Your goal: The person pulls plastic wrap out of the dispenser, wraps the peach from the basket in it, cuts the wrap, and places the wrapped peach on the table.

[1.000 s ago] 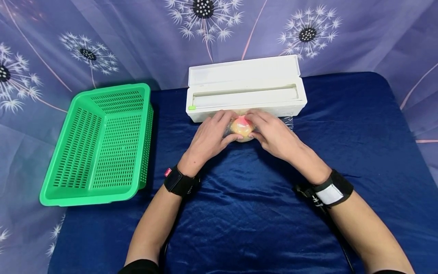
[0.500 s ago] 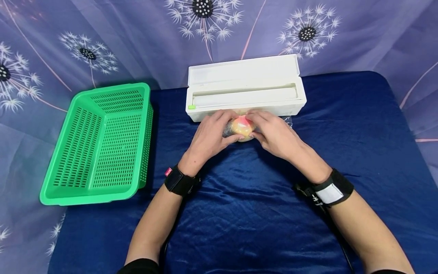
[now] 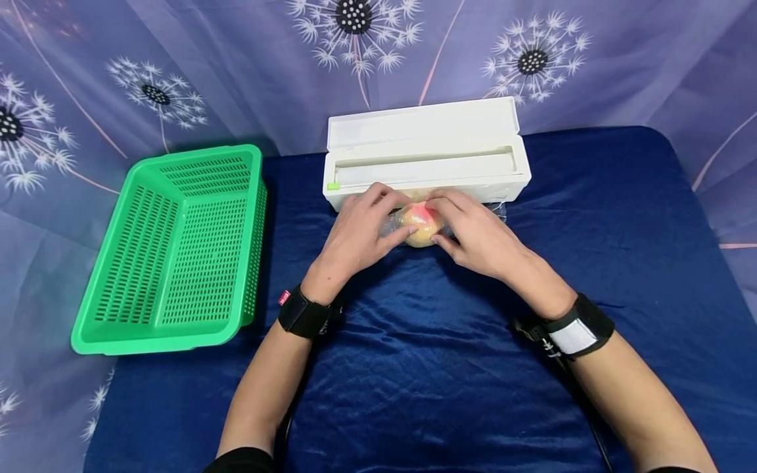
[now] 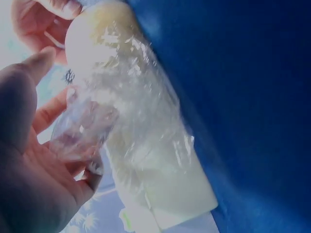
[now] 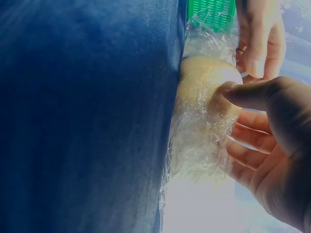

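Note:
A round yellow-and-pink fruit [image 3: 422, 234] wrapped in cling film [image 4: 141, 107] sits against the front of a white cling film box [image 3: 426, 187]. My right hand [image 3: 481, 233] holds the fruit from the right. In the right wrist view its thumb [image 5: 238, 92] presses the wrapped side, with the fingers behind. On the other side, my left hand [image 3: 361, 230] has loosely bent fingers touching a loose flap of film. Its thumb [image 4: 41, 63] stands slightly apart from the fruit in the left wrist view. The fruit's far side is hidden.
The box's lid [image 3: 422, 123] stands raised, showing the film roll [image 3: 426, 169] inside. A green slider [image 3: 334, 186] lies at the box's left end. On the left stands a green basket [image 3: 253, 263]. Dark blue cloth [image 3: 414, 368] covers the table; a patterned curtain [image 3: 248, 59] hangs behind.
My left hand has shifted slightly left and loosened, its thumb easing up along the fruit. The right hand keeps nearly the same place. The box and basket stay put.

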